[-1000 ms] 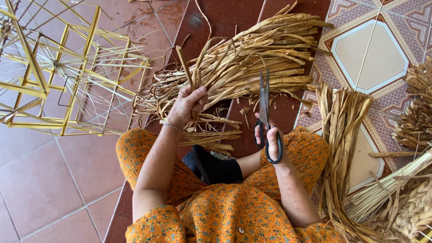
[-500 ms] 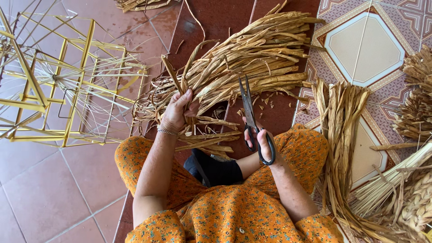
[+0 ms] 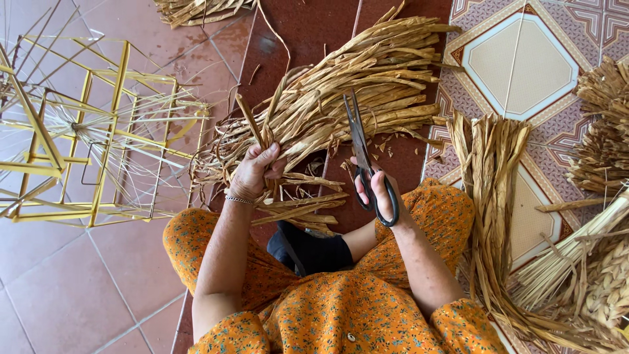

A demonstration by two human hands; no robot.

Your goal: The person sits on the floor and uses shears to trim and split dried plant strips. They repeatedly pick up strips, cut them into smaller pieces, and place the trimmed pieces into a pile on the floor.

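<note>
Head view: left hand (image 3: 254,172) closed around few dried leaf strips (image 3: 252,124) at near end of big straw bundle (image 3: 354,92). Right hand (image 3: 375,190) just right of that end, fingers through black scissors (image 3: 362,147), blades nearly together, pointing at bundle. Yellow wire frame (image 3: 92,144) left of bundle.

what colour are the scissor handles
Black; the scissors in the right hand show best in the head view.

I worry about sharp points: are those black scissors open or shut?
Shut, or nearly so: the black metal scissors in the right hand show their two blades lying together, with only a thin slit near the tips, pointing away from the person.
</note>
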